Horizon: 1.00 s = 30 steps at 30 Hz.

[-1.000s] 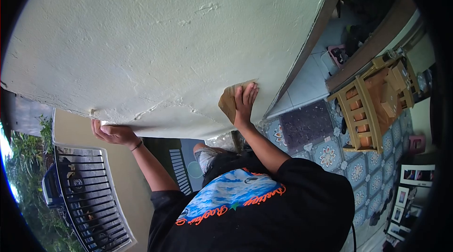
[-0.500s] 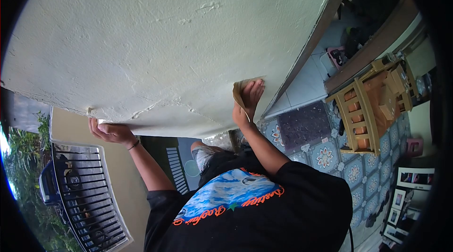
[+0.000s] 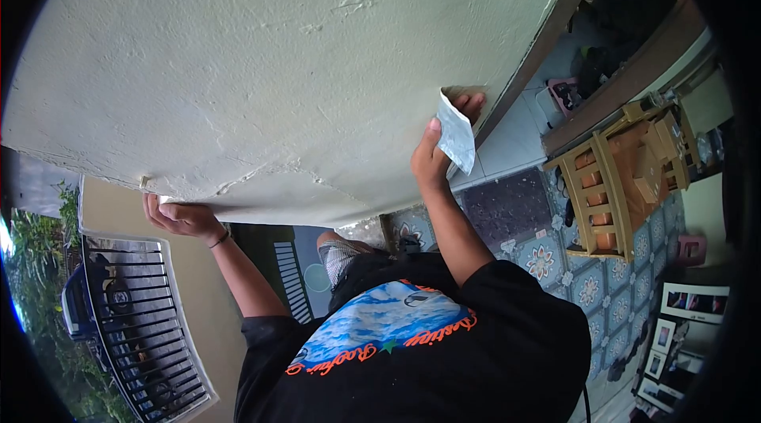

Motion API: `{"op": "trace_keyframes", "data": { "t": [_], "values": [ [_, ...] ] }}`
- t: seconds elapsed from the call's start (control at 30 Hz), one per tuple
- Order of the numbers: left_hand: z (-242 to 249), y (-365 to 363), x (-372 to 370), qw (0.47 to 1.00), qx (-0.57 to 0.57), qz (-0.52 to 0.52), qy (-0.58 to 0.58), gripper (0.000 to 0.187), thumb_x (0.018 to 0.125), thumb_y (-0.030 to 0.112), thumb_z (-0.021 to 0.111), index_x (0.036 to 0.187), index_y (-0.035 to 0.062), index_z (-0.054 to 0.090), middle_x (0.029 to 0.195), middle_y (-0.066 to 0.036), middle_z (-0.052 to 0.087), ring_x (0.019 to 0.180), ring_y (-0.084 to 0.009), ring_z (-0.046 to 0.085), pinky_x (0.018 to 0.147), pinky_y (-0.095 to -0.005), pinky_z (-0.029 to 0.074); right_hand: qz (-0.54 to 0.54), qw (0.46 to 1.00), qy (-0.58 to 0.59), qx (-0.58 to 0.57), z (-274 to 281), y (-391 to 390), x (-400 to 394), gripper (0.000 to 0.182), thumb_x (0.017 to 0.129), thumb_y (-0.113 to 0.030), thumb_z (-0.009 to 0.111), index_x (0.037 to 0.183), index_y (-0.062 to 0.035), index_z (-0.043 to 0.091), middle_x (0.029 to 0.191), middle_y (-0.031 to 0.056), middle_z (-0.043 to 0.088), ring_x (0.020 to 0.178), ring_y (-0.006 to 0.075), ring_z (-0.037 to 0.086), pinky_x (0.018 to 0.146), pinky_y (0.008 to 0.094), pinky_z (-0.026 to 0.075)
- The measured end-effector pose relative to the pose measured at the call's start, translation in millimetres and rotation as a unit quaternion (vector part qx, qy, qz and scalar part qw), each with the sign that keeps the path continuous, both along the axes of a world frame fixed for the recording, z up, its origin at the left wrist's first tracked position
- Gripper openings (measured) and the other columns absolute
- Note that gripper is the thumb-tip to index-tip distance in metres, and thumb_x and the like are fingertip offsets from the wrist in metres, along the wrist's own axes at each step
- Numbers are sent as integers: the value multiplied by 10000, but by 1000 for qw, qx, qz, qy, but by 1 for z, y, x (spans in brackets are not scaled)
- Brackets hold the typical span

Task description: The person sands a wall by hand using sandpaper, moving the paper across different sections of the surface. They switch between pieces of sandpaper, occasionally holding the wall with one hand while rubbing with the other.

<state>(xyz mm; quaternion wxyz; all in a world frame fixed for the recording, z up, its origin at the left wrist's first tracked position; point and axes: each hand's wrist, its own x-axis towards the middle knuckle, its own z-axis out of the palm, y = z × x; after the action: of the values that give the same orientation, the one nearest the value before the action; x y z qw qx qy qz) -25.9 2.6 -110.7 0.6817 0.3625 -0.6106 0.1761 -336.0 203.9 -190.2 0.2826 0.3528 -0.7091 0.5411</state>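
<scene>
A pale, rough-plastered wall (image 3: 261,66) with ridges and cracks fills the upper view. My right hand (image 3: 432,155) is at its right part, closed on a bent piece of sandpaper (image 3: 456,136). The sheet's pale grey face is toward me, with the thumb on the near side and the fingertips behind it against the wall. My left hand (image 3: 186,218) is curled at the wall's lower left edge, just below a small peg-like stub (image 3: 144,182). A bit of white shows by its fingers; what they grip is hidden.
To the right stands a wooden bench (image 3: 602,197) with cardboard boxes (image 3: 650,165) on it. A dark mat (image 3: 507,209) lies on the patterned tile floor (image 3: 587,292). Black railing bars (image 3: 143,312) and a parked vehicle (image 3: 79,300) are at the left.
My right hand has moved up and to the right along the wall with the sandpaper, whose pale face now shows instead of the brown. My left hand has barely shifted.
</scene>
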Motion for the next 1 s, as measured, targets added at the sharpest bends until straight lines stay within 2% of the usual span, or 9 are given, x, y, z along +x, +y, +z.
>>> {"op": "trace_keyframes", "data": {
  "t": [0.13, 0.3, 0.6, 0.67, 0.77, 0.8, 0.83, 0.93, 1.0],
  "values": [
    [-1, -2, 2, 1000, -3, 8, -6, 488, 959, 314, 255, 1050, -71, 542, 1094, -198, 532, 1055, -316, 483, 930, -439, 371, -12, 998, 24, -49, 28, -7, -9, 582, 990, -274, 259, 1420, 77, 85, 1483, 287, 27, 1380, 433, 24, 1107, 519, 38],
    [-1, -2, -1, 1000, 8, -11, 28, 484, 953, 336, 278, 1043, -61, 539, 1101, -195, 530, 1048, -308, 486, 923, -429, 373, 41, 972, 60, 225, -109, -3, 52, 632, 839, -97, 486, 1342, 119, 169, 1405, 395, 74, 1319, 555, 71, 1076, 608, 57],
    [1, -3, -2, 1000, 10, 9, 26, 411, 930, 295, 290, 995, -22, 543, 1106, -188, 555, 1057, -323, 492, 934, -436, 356, 73, 979, 0, -193, 71, -38, -10, 630, 983, -317, 252, 1424, 74, 29, 1481, 296, -23, 1389, 402, -36, 1103, 513, -19],
    [0, -3, -2, 999, 3, -1, 33, 407, 928, 294, 296, 996, -20, 546, 1112, -189, 556, 1059, -321, 492, 934, -434, 355, -19, 995, 96, 1, 63, -28, 15, 621, 985, -298, 263, 1433, 46, 3, 1482, 291, -30, 1379, 433, -37, 1093, 553, -18],
    [3, -4, -3, 999, -4, -2, 35, 405, 926, 295, 298, 995, -14, 551, 1114, -185, 560, 1056, -317, 494, 929, -429, 357, 95, 969, 171, 151, -100, -36, 63, 513, 890, -212, 460, 1381, -171, 317, 1491, 263, -63, 1375, 443, -93, 1047, 637, -64],
    [2, -2, -2, 999, -4, -5, 31, 403, 925, 294, 299, 994, -12, 552, 1112, -183, 562, 1054, -316, 495, 927, -428, 358, 100, 936, 223, 251, -136, -28, 67, 656, 850, -244, 511, 1422, -137, 207, 1478, 271, -133, 1355, 467, -140, 999, 689, -95],
    [2, -2, -1, 1000, -2, 2, 25, 405, 924, 297, 301, 992, -13, 554, 1112, -179, 566, 1049, -316, 498, 924, -427, 361, 139, 950, 181, 214, -138, -24, 71, 506, 881, -213, 486, 1362, -173, 332, 1511, 200, -73, 1390, 375, -122, 1033, 657, -72],
    [0, -5, 0, 999, 1, -2, 43, 399, 912, 300, 314, 973, 1, 571, 1105, -181, 571, 1049, -317, 498, 924, -425, 358, 118, 950, 194, 215, -109, -23, 53, 540, 896, -223, 467, 1399, -175, 276, 1505, 216, -99, 1384, 394, -126, 1027, 662, -76],
    [0, -6, 1, 999, -8, -5, 50, 376, 902, 288, 325, 966, 20, 582, 1090, -182, 574, 1044, -317, 496, 919, -419, 360, 61, 977, 185, 84, -12, -38, 53, 575, 957, -239, 375, 1429, -19, 132, 1470, 298, -122, 1376, 436, -94, 1022, 653, -73]
  ]
}}
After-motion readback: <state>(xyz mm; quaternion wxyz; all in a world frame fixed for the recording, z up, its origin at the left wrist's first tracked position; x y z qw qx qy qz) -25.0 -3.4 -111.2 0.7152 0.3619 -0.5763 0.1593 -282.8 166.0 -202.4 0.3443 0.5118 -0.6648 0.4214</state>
